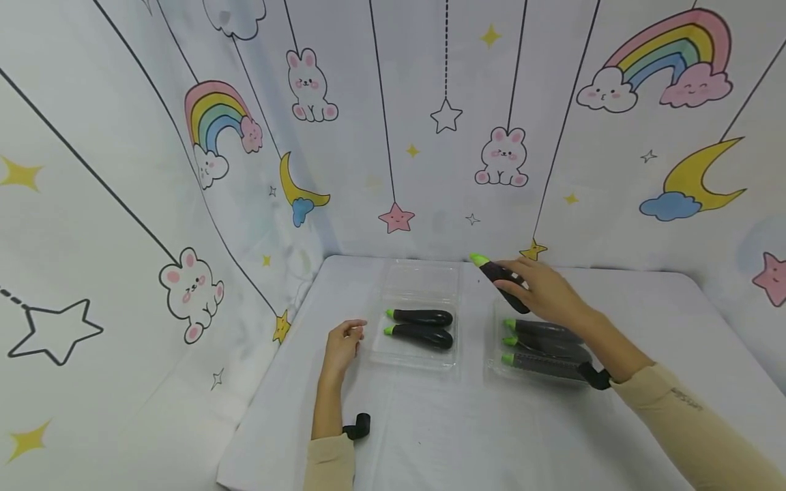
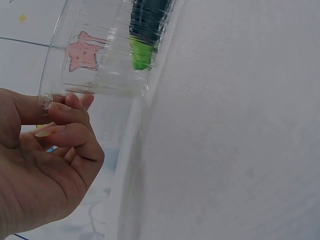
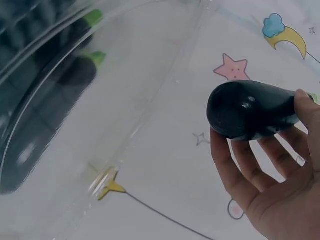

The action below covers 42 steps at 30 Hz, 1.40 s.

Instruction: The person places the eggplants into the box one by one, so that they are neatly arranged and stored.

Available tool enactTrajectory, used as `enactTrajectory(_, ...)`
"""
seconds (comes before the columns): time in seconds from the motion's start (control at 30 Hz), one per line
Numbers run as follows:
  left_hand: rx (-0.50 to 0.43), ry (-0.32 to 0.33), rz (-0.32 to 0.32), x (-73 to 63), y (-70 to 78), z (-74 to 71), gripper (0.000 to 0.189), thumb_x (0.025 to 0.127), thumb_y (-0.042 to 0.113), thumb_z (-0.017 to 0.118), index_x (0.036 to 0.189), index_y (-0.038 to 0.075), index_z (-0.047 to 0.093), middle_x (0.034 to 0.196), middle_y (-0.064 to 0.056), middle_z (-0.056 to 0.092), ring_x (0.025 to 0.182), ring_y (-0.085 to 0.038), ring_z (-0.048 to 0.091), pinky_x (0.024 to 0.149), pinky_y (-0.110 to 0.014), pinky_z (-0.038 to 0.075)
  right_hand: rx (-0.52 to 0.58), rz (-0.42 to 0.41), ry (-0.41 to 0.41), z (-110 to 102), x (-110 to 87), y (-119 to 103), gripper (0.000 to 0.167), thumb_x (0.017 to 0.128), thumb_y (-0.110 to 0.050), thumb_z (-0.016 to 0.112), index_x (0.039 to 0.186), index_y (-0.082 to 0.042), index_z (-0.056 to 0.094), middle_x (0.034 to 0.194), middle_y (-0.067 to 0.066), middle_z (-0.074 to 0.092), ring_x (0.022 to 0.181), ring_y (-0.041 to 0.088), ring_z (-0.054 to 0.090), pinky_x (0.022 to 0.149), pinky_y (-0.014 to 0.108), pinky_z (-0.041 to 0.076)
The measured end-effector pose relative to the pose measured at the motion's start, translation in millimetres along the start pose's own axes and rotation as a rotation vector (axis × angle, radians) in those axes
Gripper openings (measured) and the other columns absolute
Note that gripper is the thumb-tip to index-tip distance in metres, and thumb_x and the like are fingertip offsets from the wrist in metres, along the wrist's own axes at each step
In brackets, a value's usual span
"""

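Observation:
My right hand (image 1: pixel 546 290) grips a dark eggplant (image 3: pixel 250 110) with a bright green stem end, raised over the table. Fingers and thumb wrap its sides, and its rounded end faces the right wrist camera. At the near left corner of an open clear plastic box (image 1: pixel 414 360), my left hand (image 2: pixel 55 150) pinches the rim between thumb and finger. Inside that box two eggplants (image 1: pixel 424 317) lie side by side, green ends to the left. Below my right hand, another clear plastic box (image 1: pixel 493 372) has several eggplants (image 1: pixel 546 365), partly covered by the hand and forearm.
Both boxes stand on a white-covered table (image 1: pixel 424 436). The left box's lid (image 1: pixel 424 278) is folded back behind it. A white curtain (image 1: pixel 344 170) printed with rabbits, stars and rainbows hangs along the back and left of the table.

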<state>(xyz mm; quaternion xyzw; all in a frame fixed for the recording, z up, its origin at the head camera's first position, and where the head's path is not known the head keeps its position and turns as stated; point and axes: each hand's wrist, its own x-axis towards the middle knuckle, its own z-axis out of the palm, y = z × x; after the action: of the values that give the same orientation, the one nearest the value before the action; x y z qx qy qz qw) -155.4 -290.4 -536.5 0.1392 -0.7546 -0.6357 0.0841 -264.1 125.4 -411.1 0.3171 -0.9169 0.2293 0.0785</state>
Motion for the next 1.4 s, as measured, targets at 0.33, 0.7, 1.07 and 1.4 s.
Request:
enactTrajectory(0.33,0.002,0.003,0.003,0.7,0.0,0.3,0.028,0.107,0.01,0.055,0.127,-0.005,0.068,0.096,-0.019,0.063,0.063,-0.01,0.047,0.053,-0.019,0.038,0.063,-0.038,-0.005,4.9,5.3,-15.0,0.054,0.106,-0.045,0.06,0.149,-0.014,0.057,0.123,0.004,0.067,0.1,0.023,0.066,0.078,0.043,0.055)
enactTrajectory(0.7,0.006,0.0,0.001,0.8,-0.3,-1.0,0.027,0.108,0.01,0.055,0.127,-0.003,0.069,0.097,-0.018,0.063,0.064,-0.01,0.047,0.053,-0.019,0.038,0.113,-0.046,-0.034,10.5,10.9,-29.9,0.053,0.104,-0.044,0.063,0.149,-0.016,0.058,0.122,0.001,0.067,0.098,0.018,0.065,0.071,0.035,0.054)
enactTrajectory(1.07,0.018,0.006,-0.008,2.4,-2.8,-1.0,0.027,0.108,0.01,0.054,0.127,-0.001,0.069,0.1,-0.022,0.064,0.062,-0.009,0.045,0.052,-0.019,0.037,0.116,-0.052,-0.051,21.1,17.0,-41.8,0.053,0.104,-0.046,0.062,0.148,-0.017,0.058,0.118,-0.001,0.066,0.097,0.016,0.065,0.072,0.034,0.052)
enactTrajectory(1.4,0.018,0.0,0.002,0.8,-1.5,-1.0,0.027,0.108,0.011,0.055,0.128,-0.003,0.068,0.099,-0.021,0.063,0.062,-0.01,0.045,0.052,-0.019,0.037,0.106,-0.086,-0.076,36.0,23.7,-53.5,0.05,0.104,-0.044,0.063,0.147,-0.019,0.06,0.118,-0.002,0.066,0.091,0.013,0.064,0.071,0.032,0.052)
